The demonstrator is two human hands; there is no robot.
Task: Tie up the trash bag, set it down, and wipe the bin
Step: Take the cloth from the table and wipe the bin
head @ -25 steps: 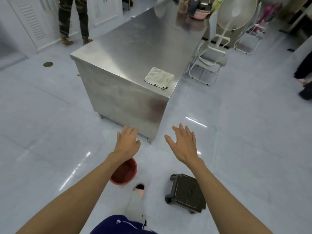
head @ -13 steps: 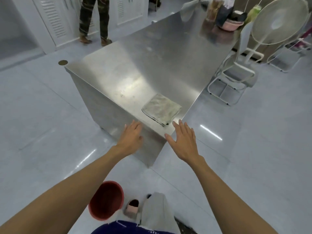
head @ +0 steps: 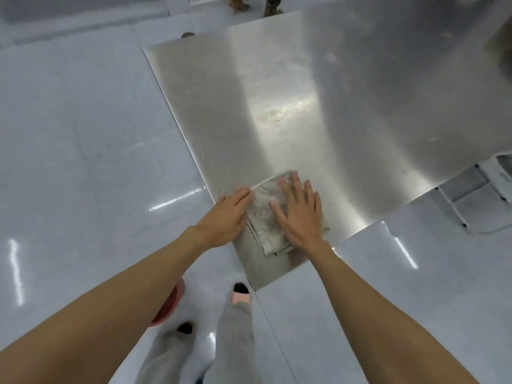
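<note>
The fingers of the right hand lie straight and spread flat on top of a folded grey cloth, pressing it against the steel table. The left hand is also flat with straight fingers held together, its fingertips touching the cloth's left edge while the palm sits over the table's left edge. Neither hand grasps anything. The cloth lies at the near corner of the table, close to its near edge. On the floor below, a red bin peeks out from under the left forearm, near the person's feet, just left of a pink slipper. A white chair stands at the right beside the table. Another person's feet show at the far end.
</note>
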